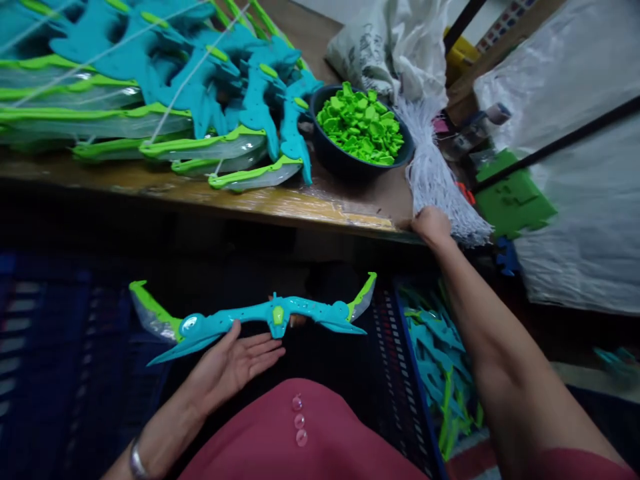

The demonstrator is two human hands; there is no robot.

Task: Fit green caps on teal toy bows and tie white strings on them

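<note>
A turquoise toy bow [250, 315] with lime-green tips lies level in front of me, above my lap. My left hand [240, 360] is beside its lower edge, palm up and fingers stretched out; the thumb touches the bow's left half. What bears the bow from beneath is hard to make out. At the table's front edge, my right hand [433, 225] is closed at the lower end of a bundle of white strings [435, 167]. Its fingertips are mostly hidden. Just left of the strings stands a dark bowl [345, 167] of small lime-green plastic parts [360, 125].
Several strung toy bows [200, 100] are piled on the wooden table [300, 207] at the left. A blue crate [420, 400] with turquoise and green pieces is at my lower right. White sacks [370, 50] and a green foam piece [515, 193] lie behind the strings.
</note>
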